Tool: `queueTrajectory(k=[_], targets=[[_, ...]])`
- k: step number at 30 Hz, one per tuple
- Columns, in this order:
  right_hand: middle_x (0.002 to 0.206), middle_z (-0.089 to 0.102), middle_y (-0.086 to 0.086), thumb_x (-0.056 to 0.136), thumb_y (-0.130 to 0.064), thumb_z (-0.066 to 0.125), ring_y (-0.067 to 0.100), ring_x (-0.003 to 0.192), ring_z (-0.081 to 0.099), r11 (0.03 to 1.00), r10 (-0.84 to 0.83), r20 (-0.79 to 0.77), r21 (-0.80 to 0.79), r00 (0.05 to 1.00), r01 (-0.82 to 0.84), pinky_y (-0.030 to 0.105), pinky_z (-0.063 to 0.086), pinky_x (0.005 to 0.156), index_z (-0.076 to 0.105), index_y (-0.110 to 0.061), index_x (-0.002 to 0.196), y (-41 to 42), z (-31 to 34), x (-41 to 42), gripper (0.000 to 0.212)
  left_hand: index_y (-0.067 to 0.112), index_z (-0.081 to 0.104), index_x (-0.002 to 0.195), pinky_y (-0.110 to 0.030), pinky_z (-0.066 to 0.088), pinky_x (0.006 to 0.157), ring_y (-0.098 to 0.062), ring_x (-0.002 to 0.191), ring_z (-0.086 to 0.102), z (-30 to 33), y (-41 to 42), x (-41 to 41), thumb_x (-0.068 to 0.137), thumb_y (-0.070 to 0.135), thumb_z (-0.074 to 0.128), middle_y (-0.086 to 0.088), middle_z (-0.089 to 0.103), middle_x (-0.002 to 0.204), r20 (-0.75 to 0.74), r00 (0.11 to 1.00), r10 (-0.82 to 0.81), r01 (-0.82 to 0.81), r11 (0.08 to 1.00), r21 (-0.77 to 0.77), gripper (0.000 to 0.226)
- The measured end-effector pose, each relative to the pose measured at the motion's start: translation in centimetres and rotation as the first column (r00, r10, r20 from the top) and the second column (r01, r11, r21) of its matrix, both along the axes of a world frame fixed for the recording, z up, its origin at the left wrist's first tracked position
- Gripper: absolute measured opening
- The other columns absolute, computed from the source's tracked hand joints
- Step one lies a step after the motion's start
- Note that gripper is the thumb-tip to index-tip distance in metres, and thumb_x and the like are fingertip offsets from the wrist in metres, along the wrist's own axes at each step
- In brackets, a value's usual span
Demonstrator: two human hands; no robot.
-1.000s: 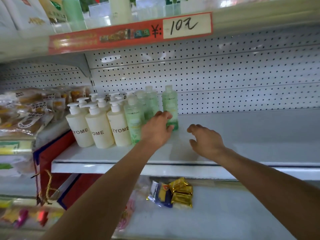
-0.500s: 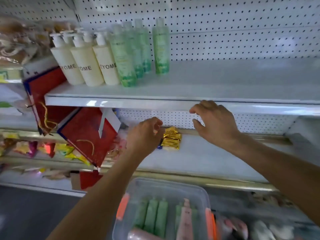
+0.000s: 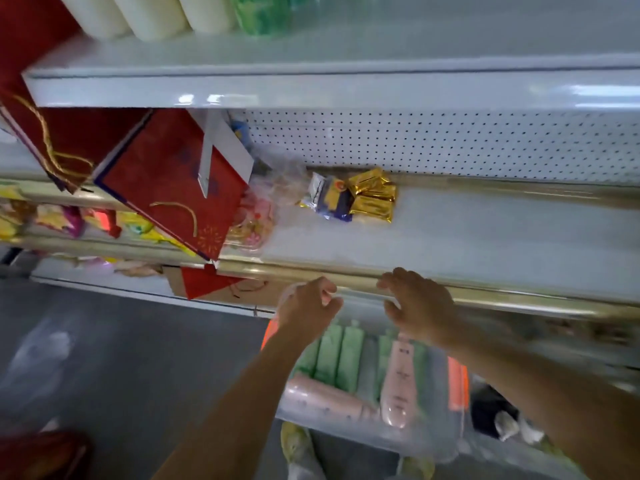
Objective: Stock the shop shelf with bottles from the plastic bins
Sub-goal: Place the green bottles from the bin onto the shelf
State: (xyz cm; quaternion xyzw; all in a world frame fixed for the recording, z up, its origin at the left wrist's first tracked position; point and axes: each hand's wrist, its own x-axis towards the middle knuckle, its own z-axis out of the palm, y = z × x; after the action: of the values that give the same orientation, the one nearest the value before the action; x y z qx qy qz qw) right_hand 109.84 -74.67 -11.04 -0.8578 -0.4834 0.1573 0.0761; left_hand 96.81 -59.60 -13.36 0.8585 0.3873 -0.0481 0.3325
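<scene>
A clear plastic bin (image 3: 429, 434) with orange latches sits low in front of the shelving. Several green bottles (image 3: 348, 355) lie in it, beside pink bottles (image 3: 398, 379). My left hand (image 3: 306, 306) hangs over the bin's far left corner, fingers loosely curled, holding nothing. My right hand (image 3: 419, 306) hovers over the bin's far side, fingers spread and empty. The white upper shelf (image 3: 346, 88) carries cream pump bottles (image 3: 152, 12) and a green bottle (image 3: 263, 12) at the top edge of the view.
Red gift bags (image 3: 173, 181) lean at the left under the upper shelf. Gold and blue packets (image 3: 360, 199) lie on the middle shelf (image 3: 485, 244), whose brass rail (image 3: 519, 296) runs just beyond my hands. Grey floor lies to the left.
The view has dropped from the stocked shelf to the bin. My left hand let go of a green bottle on the shelf, and both hands came down empty over the bin.
</scene>
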Motion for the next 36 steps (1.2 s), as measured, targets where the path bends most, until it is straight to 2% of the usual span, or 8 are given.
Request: queueTrajectory(k=[9,13,16,21,24,27,32,36], targets=[[0.13,0.057,0.0,0.095,-0.021,0.052,0.016,0.117,0.057,0.959,-0.233,-0.358,-0.236,0.904,0.154,0.022,0.039,0.083,0.051,-0.017,0.128,-0.3,-14.6,-3.6,0.033,0.024,0.064,0.112,-0.033,0.048,0.098,-0.017,0.106,0.064,-14.8,0.2,-2.1,0.09,0.03,0.059,0.004,0.07,0.112,-0.245,0.967,-0.068,-0.006,0.957,-0.29,0.023],[0.126,0.059,0.006,0.095,-0.016,0.052,0.021,0.114,0.058,0.918,-0.335,-0.413,-0.344,0.847,0.195,0.027,0.044,0.086,0.05,-0.012,0.126,0.2,-19.8,-4.8,0.032,0.017,0.06,0.121,-0.034,0.046,0.1,-0.02,0.114,0.06,-19.3,0.4,-1.0,0.096,0.025,0.052,-0.002,0.065,0.122,-0.238,0.96,-0.149,0.06,0.937,-0.343,0.027],[0.118,0.06,0.011,0.094,-0.016,0.051,0.026,0.107,0.06,0.884,-0.384,-0.42,-0.423,0.822,0.198,0.027,0.042,0.075,0.046,-0.006,0.122,1.3,-22.9,-5.8,0.03,0.013,0.05,0.134,-0.035,0.042,0.103,-0.022,0.123,0.053,-21.9,0.7,0.5,0.1,0.022,0.046,-0.007,0.057,0.134,-0.205,0.946,-0.25,0.17,0.925,-0.341,0.036],[0.111,0.063,0.012,0.092,-0.031,0.059,0.025,0.093,0.065,0.822,-0.54,-0.496,-0.484,0.679,0.3,0.039,0.056,0.077,0.035,-0.003,0.133,2.5,-27.8,-7.9,0.055,0.01,0.035,0.143,-0.04,0.038,0.106,-0.029,0.132,0.038,-25.6,1.4,1.9,0.095,0.008,0.044,-0.013,0.045,0.14,-0.291,0.858,-0.423,0.356,0.898,-0.258,0.048],[0.124,0.06,0.015,0.087,-0.047,0.064,0.031,0.106,0.064,0.767,-0.629,-0.482,-0.513,0.611,0.385,0.043,0.054,0.087,0.024,0.0,0.142,3.3,-30.0,-8.6,0.083,0.007,0.032,0.144,-0.037,0.033,0.109,-0.029,0.138,0.026,-26.6,1.6,2.2,0.089,0.002,0.045,-0.016,0.044,0.141,-0.312,0.82,-0.479,0.436,0.877,-0.202,0.056],[0.135,0.052,0.02,0.083,-0.043,0.071,0.033,0.113,0.06,0.714,-0.7,-0.535,-0.504,0.473,0.487,0.042,0.053,0.09,0.016,0.001,0.144,4.1,-31.1,-9.3,0.094,0.012,0.029,0.147,-0.038,0.027,0.112,-0.025,0.144,0.016,-26.9,1.5,2.4,0.086,0.0,0.045,-0.014,0.037,0.146,-0.323,0.817,-0.478,0.445,0.879,-0.173,0.064],[0.117,0.056,0.009,0.078,-0.025,0.078,0.022,0.09,0.058,0.627,-0.758,-0.582,-0.527,0.294,0.573,0.032,0.053,0.072,0.024,-0.002,0.138,4.4,-30.9,-9.1,0.084,0.019,0.034,0.145,-0.04,0.022,0.115,-0.023,0.142,0.023,-27.6,1.8,2.2,0.081,-0.001,0.046,-0.005,0.045,0.144,-0.275,0.818,-0.505,0.479,0.863,-0.161,0.068],[0.095,0.062,0.005,0.074,-0.012,0.078,0.018,0.075,0.063,0.585,-0.771,-0.6,-0.538,0.213,0.607,0.033,0.055,0.062,0.044,-0.006,0.119,4.0,-30.4,-8.6,0.057,0.017,0.045,0.138,-0.039,0.04,0.103,-0.027,0.122,0.048,-26.8,2.0,3.0,0.081,-0.006,0.047,-0.008,0.057,0.127,-0.237,0.822,-0.518,0.479,0.854,-0.204,0.062]])
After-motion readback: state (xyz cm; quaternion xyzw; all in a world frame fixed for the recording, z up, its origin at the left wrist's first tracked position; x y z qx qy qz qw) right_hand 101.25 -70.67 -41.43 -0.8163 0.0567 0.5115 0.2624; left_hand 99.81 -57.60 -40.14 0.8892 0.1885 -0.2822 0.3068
